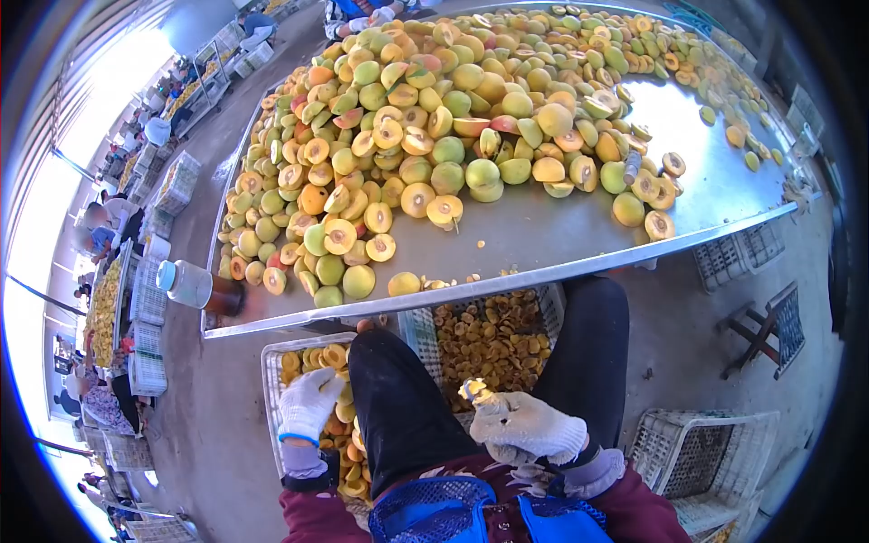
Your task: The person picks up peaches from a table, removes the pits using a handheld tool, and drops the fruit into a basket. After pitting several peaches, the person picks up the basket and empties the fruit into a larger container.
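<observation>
My left hand, in a white knit glove, is over the left crate of cut yellow peach pieces. Its fingers look loosely extended, with nothing visible in them; the fingertips are partly hidden. My right hand, in a soiled glove, is closed in front of my lap. A small ragged yellow piece of peach sticks out at its thumb and fingers. Beyond it, between my knees, a crate holds brownish pits and scraps. Whole and halved yellow peaches are heaped on the metal table in front.
A jar of brown liquid stands by the table's left corner. A small grey cylindrical object lies among the peaches. At right are a folding stool and an open crate. Another person's gloved hands are at the far edge.
</observation>
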{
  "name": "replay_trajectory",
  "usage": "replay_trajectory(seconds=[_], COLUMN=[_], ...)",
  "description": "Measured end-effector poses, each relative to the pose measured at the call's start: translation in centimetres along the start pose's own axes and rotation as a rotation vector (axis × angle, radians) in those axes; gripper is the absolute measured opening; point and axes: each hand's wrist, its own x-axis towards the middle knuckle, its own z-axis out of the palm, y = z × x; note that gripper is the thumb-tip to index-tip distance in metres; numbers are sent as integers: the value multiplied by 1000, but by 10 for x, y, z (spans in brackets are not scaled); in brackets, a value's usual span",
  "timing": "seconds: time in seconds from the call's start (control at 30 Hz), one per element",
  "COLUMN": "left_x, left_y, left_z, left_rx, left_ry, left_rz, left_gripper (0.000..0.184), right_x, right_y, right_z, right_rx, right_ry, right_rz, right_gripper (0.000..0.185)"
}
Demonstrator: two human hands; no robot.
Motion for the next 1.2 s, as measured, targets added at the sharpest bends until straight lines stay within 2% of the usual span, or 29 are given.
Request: replay_trajectory(seconds=[0.07,0.13,0.17,0.23,0.27,0.3,0.37,0.47,0.5,0.53,0.57,0.6,0.63,0.67,0.73,0.77,0.83,0.87,0.9,0.93,0.97,1.03,1.2], left_x=[14,41,57,90,111,136,167,188,185,176,168,167,153,134,95,71,47,45,45,45,42,35,22], left_y=[43,64,84,120,129,133,151,151,151,149,146,135,143,151,175,182,186,184,182,181,182,188,201], left_z=[-31,-18,-19,-33,-27,-18,-18,-13,-16,-20,-21,-5,-11,-19,-29,-26,-20,-17,-11,-9,-9,-7,-2], left_rx=[105,-497,-633,-360,-203,-43,124,165,169,-101,-369,-649,-953,-1257,-1567,-1559,-1215,-1217,-1456,-1691,-1689,-1780,-1851], left_ry=[352,393,336,200,91,-114,-327,-426,-429,-386,-339,-272,-306,-342,-516,-554,-569,-565,-581,-588,-586,-565,-529], left_rz=[294,172,115,168,105,55,-53,29,32,70,109,138,80,10,31,169,244,236,103,-31,-31,-64,10], left_gripper=[16,20,21,25,34,47,64,65,65,62,59,51,43,36,34,35,50,50,53,56,56,60,58], right_x=[2,1,2,3,2,-1,-2,1,2,4,5,6,6,7,8,7,4,4,3,1,0,-1,4], right_y=[-9,-14,-15,-13,-16,-20,-18,-8,-10,-11,-12,-11,-10,-11,-20,-23,-27,-19,-15,-12,-11,-9,1], right_z=[7,11,11,11,11,12,10,5,5,6,7,7,7,9,13,15,20,22,21,20,19,18,21], right_rx=[-32,-72,-78,-105,-103,-93,-68,-12,-217,-426,-422,-613,-800,-789,-936,-933,-1029,-994,-996,-928,-854,-819,-900], right_ry=[8,3,4,81,85,97,120,125,215,303,303,389,477,481,542,543,539,606,599,677,754,757,746], right_rz=[39,80,83,70,69,83,91,25,31,38,36,-35,-99,-88,34,41,-15,-143,-143,-233,-320,-330,-403], right_gripper=[19,20,20,19,19,18,18,22,28,35,35,40,46,46,46,46,43,39,39,38,37,36,37])
